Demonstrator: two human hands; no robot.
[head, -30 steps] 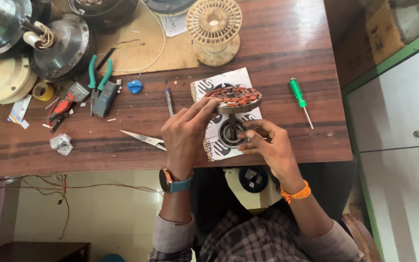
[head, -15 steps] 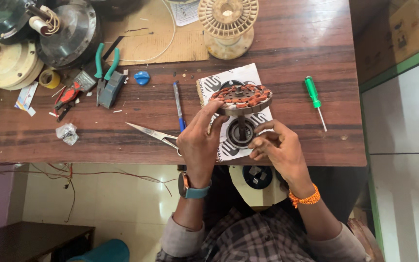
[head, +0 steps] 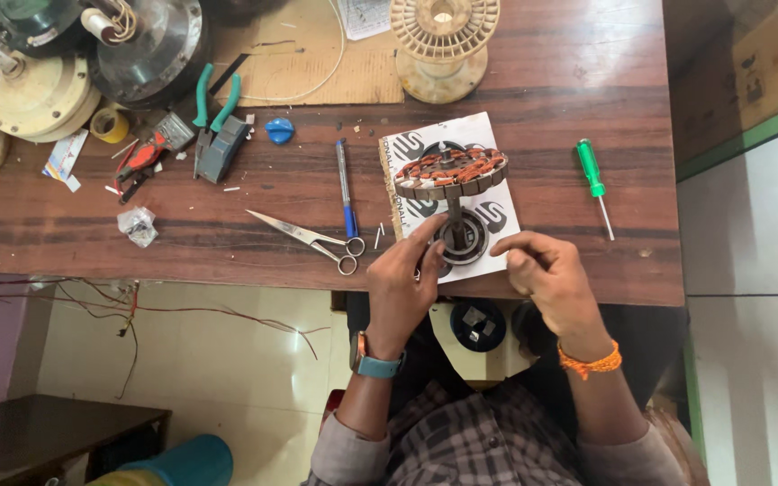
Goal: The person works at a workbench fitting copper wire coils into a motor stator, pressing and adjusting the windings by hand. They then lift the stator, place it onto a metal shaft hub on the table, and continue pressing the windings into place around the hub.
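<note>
Head view: round copper-wound motor stator on its shaft (head: 451, 171) stands on a white printed booklet (head: 497, 220) near worktop (head: 227, 202) edge. Left hand (head: 402, 283) grasps base; right hand (head: 547, 270) loosely curled, seemingly released. Risk: top-heavy stator tipping off

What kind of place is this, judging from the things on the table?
Probably a small repair workshop for electric fan motors. A stator wound with copper wire stands on the wooden bench by the left hand, other motor housings are stacked at the far corner, and an empty wire spool stands nearby.
</note>
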